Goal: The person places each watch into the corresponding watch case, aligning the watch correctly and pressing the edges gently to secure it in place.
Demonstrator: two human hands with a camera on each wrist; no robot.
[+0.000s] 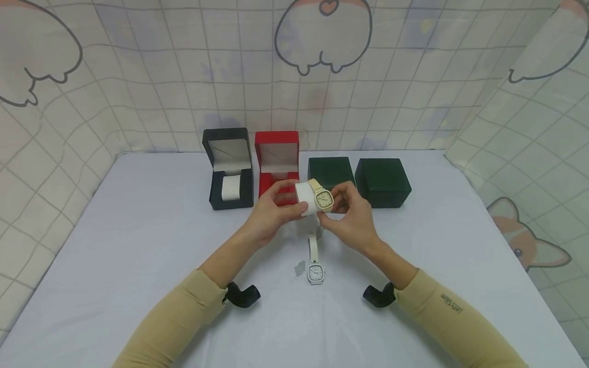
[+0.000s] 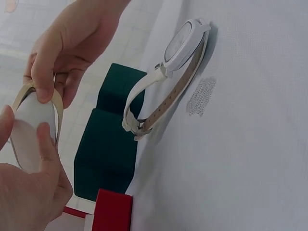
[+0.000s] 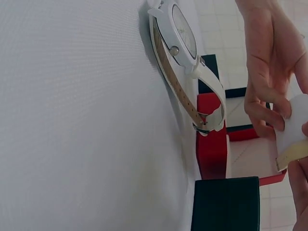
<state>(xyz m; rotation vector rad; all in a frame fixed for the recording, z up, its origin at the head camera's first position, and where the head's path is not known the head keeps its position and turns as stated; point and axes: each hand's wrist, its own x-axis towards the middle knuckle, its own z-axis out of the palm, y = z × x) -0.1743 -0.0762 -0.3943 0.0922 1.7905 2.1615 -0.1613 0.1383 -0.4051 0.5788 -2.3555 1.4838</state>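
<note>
Lid [image 1: 228, 151] raised, a black box [image 1: 217, 193] is standing beyond the left hand [image 1: 270, 212] and off to its left, with a white pad [image 1: 231, 187] sitting inside. Next along, an open red box [image 1: 277, 137] is standing right behind the left hand, whose fingers are hiding part of it. That hand is gripping a white cushion [image 1: 304, 201], its thumb pressing the near side and its fingers lying along the far side. Below the two hands, a grey patch [image 1: 299, 268] is showing on the white cloth [image 1: 184, 266], and a white watch [image 1: 315, 273] is resting just right of it, strap buckled in a loop. Between the hands, a cream watch [image 1: 324, 200] is circling the cushion's right end. The right hand [image 1: 353, 214] is pinching it there, fingers curling. A closed green box [image 1: 330, 171] is standing just behind those fingers; a second green box [image 1: 384, 181], also closed, is standing beyond the right hand, to its right.
</note>
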